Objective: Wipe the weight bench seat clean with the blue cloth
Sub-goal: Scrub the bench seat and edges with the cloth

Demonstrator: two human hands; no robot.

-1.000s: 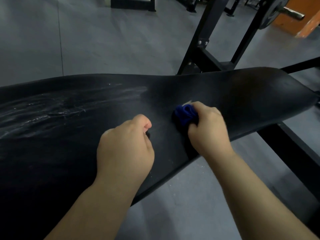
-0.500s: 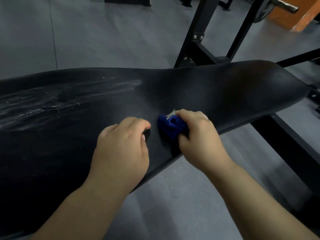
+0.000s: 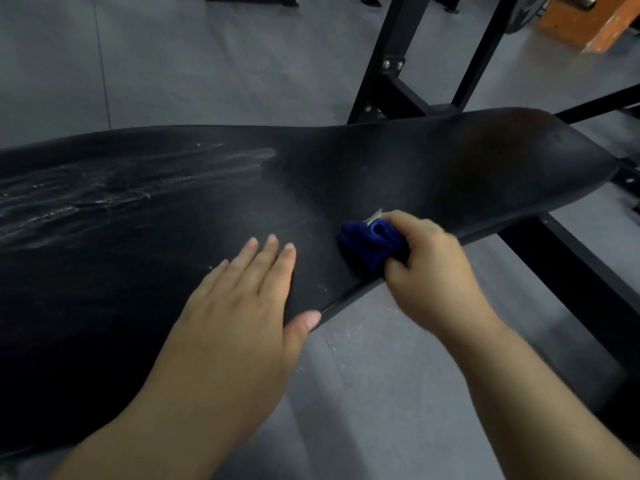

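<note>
Blue cloth (image 3: 363, 247): bunched into a wad on the bench seat (image 3: 346, 174), near the front edge and right of centre, pressed down by the right hand (image 3: 436, 265).
Cloth tag (image 3: 375, 214): small pale tab sticking out at the cloth's top.
Right hand: fingers curled round the cloth, gripping it; slightly blurred.
Left hand (image 3: 235, 306): palm down on the seat, fingers (image 3: 268, 258) straight and close together, thumb (image 3: 304, 322) reaching the front edge; holds nothing.
Change, left hand: 0.5 s ago it was a fist with knuckles on the seat; now it is spread flat.
Change, cloth: 0.5 s ago it was just beside the left thumb; now it is further right, with bare seat between it and the left fingers.
Bench seat: black pad running left to right; white smears (image 3: 138, 181) on the left half look the same as in both earlier frames.
Background: black rack upright (image 3: 388, 60) behind the seat, grey floor (image 3: 207, 64), orange block (image 3: 609, 22) top right.
</note>
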